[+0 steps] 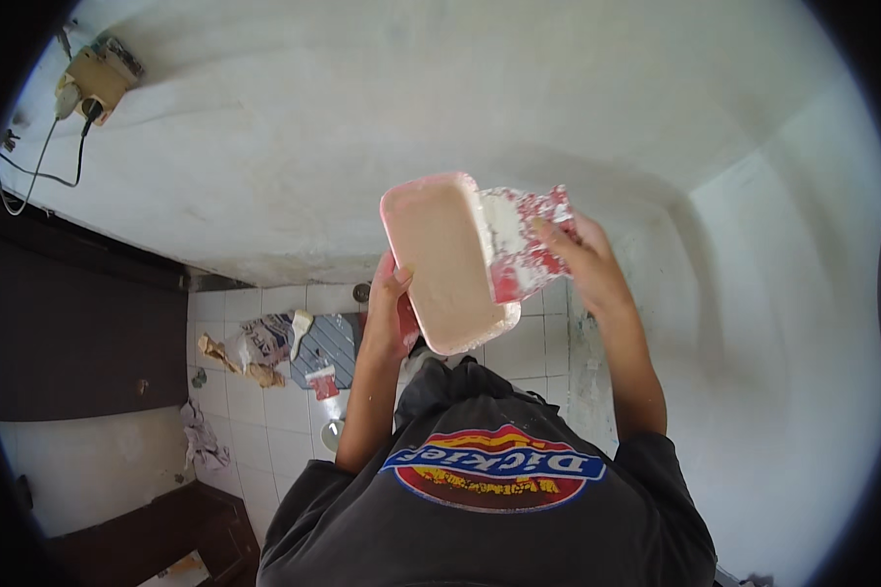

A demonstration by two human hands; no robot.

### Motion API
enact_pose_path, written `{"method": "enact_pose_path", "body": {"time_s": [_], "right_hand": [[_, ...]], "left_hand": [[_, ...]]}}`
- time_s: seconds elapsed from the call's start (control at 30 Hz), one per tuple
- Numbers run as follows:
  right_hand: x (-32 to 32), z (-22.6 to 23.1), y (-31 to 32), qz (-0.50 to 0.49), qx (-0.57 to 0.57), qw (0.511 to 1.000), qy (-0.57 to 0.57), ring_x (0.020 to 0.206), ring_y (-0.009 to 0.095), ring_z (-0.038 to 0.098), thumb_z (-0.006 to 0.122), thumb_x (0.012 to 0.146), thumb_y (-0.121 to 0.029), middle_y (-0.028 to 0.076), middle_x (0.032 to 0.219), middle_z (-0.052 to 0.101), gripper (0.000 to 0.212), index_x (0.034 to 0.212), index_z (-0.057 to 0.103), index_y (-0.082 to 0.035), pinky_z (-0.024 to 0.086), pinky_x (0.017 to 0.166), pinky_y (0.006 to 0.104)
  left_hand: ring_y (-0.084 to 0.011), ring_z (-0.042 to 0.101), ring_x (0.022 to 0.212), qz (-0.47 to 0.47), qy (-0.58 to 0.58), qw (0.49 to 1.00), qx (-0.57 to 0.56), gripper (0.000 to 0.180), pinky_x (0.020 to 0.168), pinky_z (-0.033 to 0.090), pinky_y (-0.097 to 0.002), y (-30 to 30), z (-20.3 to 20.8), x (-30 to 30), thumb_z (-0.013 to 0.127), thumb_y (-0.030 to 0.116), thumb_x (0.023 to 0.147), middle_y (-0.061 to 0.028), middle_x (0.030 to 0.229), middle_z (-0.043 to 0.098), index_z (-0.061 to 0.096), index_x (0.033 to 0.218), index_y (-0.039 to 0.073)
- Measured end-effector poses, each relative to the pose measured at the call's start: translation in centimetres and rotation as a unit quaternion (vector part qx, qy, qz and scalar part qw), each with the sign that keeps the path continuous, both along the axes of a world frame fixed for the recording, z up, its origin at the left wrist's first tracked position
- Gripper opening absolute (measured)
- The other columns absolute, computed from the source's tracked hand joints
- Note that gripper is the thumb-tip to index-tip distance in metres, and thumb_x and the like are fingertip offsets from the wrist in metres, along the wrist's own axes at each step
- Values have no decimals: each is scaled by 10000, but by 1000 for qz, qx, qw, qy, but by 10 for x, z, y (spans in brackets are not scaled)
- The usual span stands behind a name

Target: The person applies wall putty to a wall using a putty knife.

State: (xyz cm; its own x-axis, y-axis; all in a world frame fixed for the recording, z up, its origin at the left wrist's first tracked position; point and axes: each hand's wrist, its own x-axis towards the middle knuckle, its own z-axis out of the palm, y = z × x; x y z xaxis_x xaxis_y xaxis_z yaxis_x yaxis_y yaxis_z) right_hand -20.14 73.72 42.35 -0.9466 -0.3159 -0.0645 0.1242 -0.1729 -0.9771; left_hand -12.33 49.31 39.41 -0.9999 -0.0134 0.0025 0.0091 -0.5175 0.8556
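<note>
My left hand point(394, 305) grips the left side of a pink rectangular tray point(429, 183), with the thumb over its rim. Smooth beige-white putty point(445, 259) fills the tray, and some is smeared on its right and lower edges. In my right hand point(591, 264) is a red putty spreader point(527, 240), its flat face largely coated with white putty. The spreader's left edge meets the right rim of the tray. My right thumb lies across the spreader's face; the other fingers are mostly hidden behind it.
A pale wall point(440, 98) rises ahead, with a socket box point(98, 83) and cables at upper left. On the tiled floor lie a grey slatted board point(328, 350), a brush point(301, 328), a plastic bag point(264, 340), another red spreader point(321, 383) and a cloth point(204, 438).
</note>
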Motion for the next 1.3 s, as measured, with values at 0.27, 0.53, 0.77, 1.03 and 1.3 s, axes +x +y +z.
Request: {"method": "enact_pose_path", "body": {"time_s": [0.27, 0.53, 0.77, 1.03, 1.3], "right_hand": [[7, 23, 32, -55, 220, 927, 299, 863, 69, 594, 636, 934, -171, 2, 998, 683, 221, 1078, 666, -5, 466, 756, 251], [31, 13, 27, -12, 431, 617, 658, 1029, 141, 634, 656, 813, -186, -48, 1100, 710, 202, 988, 756, -201, 406, 900, 400], [43, -4, 51, 3, 446, 599, 665, 984, 120, 646, 661, 805, -193, -56, 1091, 716, 189, 969, 754, -195, 396, 890, 386], [38, -24, 56, -120, 358, 844, 382, 916, 162, 641, 684, 880, -142, 35, 964, 703, 150, 1018, 710, -91, 451, 777, 303], [42, -9, 10, -51, -45, 995, -70, 918, 75, 606, 611, 974, -179, 33, 1035, 649, 292, 1191, 580, 13, 491, 829, 256]], "left_hand": [[-192, 630, 998, 0, -86, 996, 6, 662, 771, 542, -305, -3, 6, 0, 550, 361, 890, -151, 1229, 558, 362, 1405, -11], [-199, 624, 1018, -40, -162, 985, 40, 603, 823, 531, -340, -19, 11, 5, 539, 367, 883, -156, 1170, 602, 466, 1327, -34], [-241, 622, 1041, -40, -182, 982, 20, 618, 860, 523, -363, -32, 11, 14, 560, 364, 864, -166, 1205, 595, 475, 1329, -34], [-211, 569, 1155, -26, -151, 988, 23, 647, 934, 490, -335, -30, 13, 20, 571, 328, 887, -160, 1271, 552, 397, 1395, -35], [-188, 573, 1132, -36, -106, 994, 2, 676, 912, 497, -307, -18, 11, 17, 611, 309, 883, -156, 1257, 549, 366, 1410, -36]]}}
